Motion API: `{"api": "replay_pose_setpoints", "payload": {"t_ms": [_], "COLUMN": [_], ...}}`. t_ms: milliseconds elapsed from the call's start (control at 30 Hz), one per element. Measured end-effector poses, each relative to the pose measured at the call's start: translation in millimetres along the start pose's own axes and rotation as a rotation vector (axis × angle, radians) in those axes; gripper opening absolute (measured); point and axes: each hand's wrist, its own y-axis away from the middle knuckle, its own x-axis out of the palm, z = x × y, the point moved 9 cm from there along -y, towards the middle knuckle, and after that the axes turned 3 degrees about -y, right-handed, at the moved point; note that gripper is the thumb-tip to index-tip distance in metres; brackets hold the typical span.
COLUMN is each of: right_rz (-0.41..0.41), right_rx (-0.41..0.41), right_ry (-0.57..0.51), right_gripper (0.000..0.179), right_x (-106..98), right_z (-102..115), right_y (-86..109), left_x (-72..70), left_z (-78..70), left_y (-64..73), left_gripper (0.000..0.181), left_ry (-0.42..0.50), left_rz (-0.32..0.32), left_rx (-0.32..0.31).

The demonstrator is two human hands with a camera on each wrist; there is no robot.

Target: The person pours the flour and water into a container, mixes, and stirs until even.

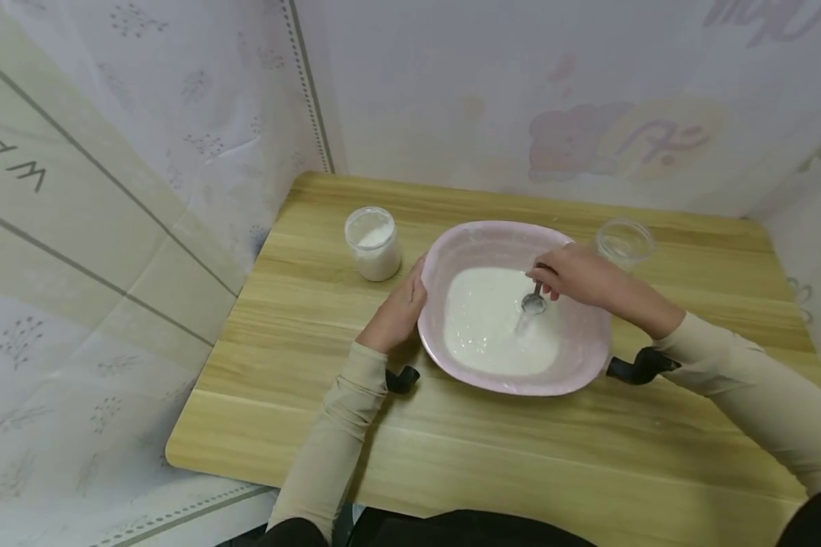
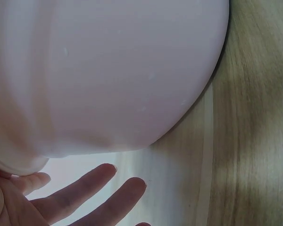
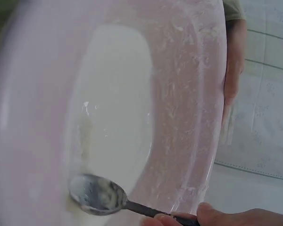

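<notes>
A pink plastic basin (image 1: 445,353) holds a pool of white liquid (image 1: 496,323). My right hand (image 1: 575,275) pinches the thin dark handle of a metal spoon (image 3: 99,194) over the basin. The spoon's round bowl is wet and coated with white. In the head view a pale streak shows just below it, over the liquid. My left hand (image 1: 402,305) rests against the basin's left side, touching the rim. The left wrist view shows its fingers (image 2: 115,202) fairly straight and spread beside the outer wall; its thumb is hidden there.
Left of the basin stands a clear jar (image 1: 374,247) partly filled with white powder. A clear empty container (image 1: 625,241) is at the back right, behind my right forearm. Everything stands on a wooden table (image 1: 260,395), with patterned cloth walls (image 1: 438,91) around it.
</notes>
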Motion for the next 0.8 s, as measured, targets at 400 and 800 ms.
{"api": "replay_pose_setpoints", "payload": {"t_ms": [400, 800], "right_rz": [0.068, -0.043], "right_rx": [-0.039, -0.013], "right_ry": [-0.192, -0.161], "right_gripper": [0.030, 0.032], "right_x": [13, 6], "right_z": [-3, 1], "right_y": [5.5, -1.5], "left_x": [-0.4, -0.4], "left_z": [-0.4, -2.3], "left_y": [0.9, 2.4], "left_gripper": [0.058, 0.058], "left_ry": [-0.037, -0.026], "left_rz": [0.004, 0.002], "left_rx": [-0.031, -0.022]}}
